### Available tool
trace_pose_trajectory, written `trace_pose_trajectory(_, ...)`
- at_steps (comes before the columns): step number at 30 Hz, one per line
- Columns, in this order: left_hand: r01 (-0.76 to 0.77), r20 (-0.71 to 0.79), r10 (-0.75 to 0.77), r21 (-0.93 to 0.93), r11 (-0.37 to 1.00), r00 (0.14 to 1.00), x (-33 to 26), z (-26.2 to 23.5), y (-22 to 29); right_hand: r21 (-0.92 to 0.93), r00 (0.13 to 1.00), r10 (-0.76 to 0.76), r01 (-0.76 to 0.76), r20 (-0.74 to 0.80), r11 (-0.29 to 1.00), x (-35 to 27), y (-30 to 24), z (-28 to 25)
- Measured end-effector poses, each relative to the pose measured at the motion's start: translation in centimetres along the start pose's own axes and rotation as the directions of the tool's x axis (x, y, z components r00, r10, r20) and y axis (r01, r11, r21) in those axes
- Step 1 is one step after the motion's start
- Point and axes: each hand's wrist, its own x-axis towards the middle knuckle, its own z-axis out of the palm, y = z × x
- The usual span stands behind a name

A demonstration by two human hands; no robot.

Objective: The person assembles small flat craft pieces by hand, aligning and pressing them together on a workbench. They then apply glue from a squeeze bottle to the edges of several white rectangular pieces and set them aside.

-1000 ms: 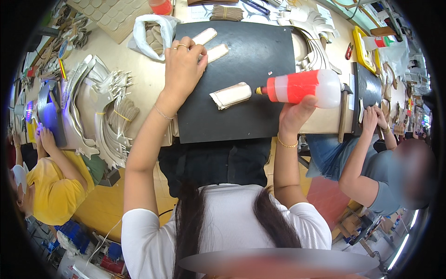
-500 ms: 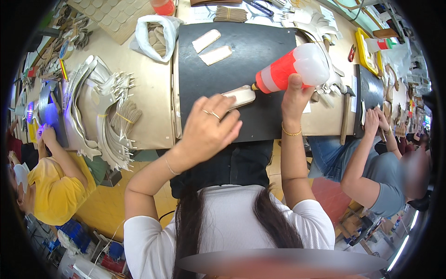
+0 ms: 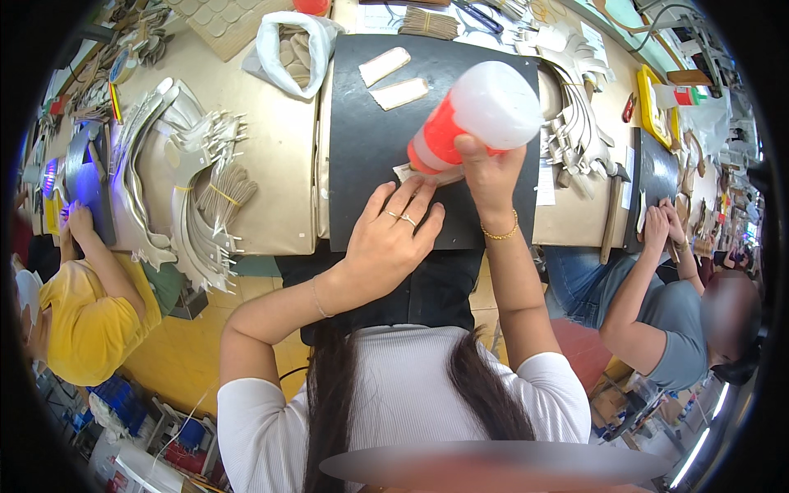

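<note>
My right hand (image 3: 493, 172) is wrapped round a translucent squeeze bottle (image 3: 500, 103) with a red band, tipped over so its nozzle end points down and left. Beneath it lies a small pale strip-shaped piece (image 3: 449, 177) on the black mat (image 3: 370, 135). The bottle hides the nozzle and much of this piece. My left hand (image 3: 390, 238) has its fingers spread, the fingertips resting at the piece's near edge. Two similar pale pieces, one (image 3: 385, 66) above the other (image 3: 399, 94), lie farther back on the mat.
A white bag (image 3: 289, 53) of brown pieces stands behind the mat's left corner. Curved pale strips (image 3: 193, 189) and a banded bundle (image 3: 223, 195) lie left; more pale strips (image 3: 575, 107) and a hammer (image 3: 613, 205) lie right. Co-workers sit either side, one in yellow (image 3: 94, 316), one in grey-blue (image 3: 657, 308).
The bottle has moved left and tipped more steeply over the pale piece, my right hand with it. My left fingers have spread and shifted slightly right. The whole view has shifted a little.
</note>
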Motion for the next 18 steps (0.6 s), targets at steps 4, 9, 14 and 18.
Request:
trace_pose_trajectory(4,-0.003,-0.004,0.003,0.015,1.0,1.0,0.0,0.0,0.0,-0.047,0.998,-0.026,0.029,0.065,0.999,-0.2,0.7,1.1)
trace_pose_trajectory(9,0.031,0.036,-0.031,-0.015,0.999,0.999,0.1,-0.3,0.0,0.238,0.968,0.074,-0.015,-0.24,0.971,1.1,1.4,-1.7)
trace_pose_trajectory(14,0.049,0.037,-0.048,-0.039,0.998,0.998,0.4,-0.4,-0.4,-0.013,0.968,-0.074,0.074,-0.239,0.997,1.2,0.9,-5.4)
trace_pose_trajectory(18,0.044,0.04,-0.043,-0.023,0.999,0.998,0.7,-0.4,-0.3,-0.23,0.987,-0.036,-0.001,-0.159,0.973,0.3,0.8,-5.5)
